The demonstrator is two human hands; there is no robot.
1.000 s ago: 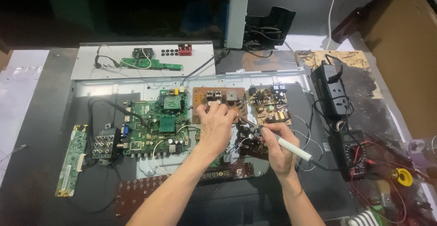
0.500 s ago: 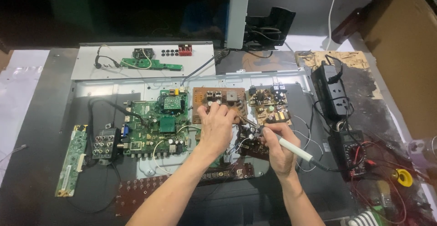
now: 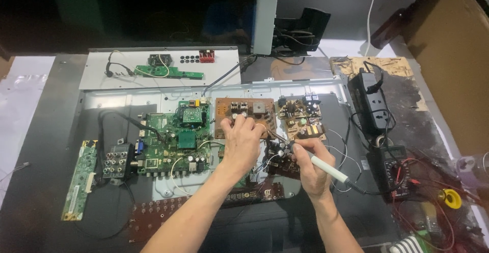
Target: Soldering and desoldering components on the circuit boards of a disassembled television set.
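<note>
Hidden, cropped and unclear

The left hand (image 3: 243,140) covers the lower part of the brown rectangular circuit board (image 3: 245,111), so what its fingertips press cannot be told. The tip of the white pen-shaped soldering iron (image 3: 326,167), just beyond the right hand (image 3: 311,167) fingers, is too small to make out (lost among wires). Both forearms and the brown cardboard box (image 3: 458,64) run off the edge.

Circuit boards crowd the middle of the metal panel (image 3: 127,97): a green board (image 3: 173,141) on the left, a brown board (image 3: 244,113) under the left hand (image 3: 242,141), loose wires (image 3: 338,146) beside the right hand (image 3: 310,164) and its soldering iron (image 3: 326,167). A power strip (image 3: 371,100) and a meter (image 3: 395,169) block the right; open room lies along the dark near-left tabletop (image 3: 41,232).
</note>
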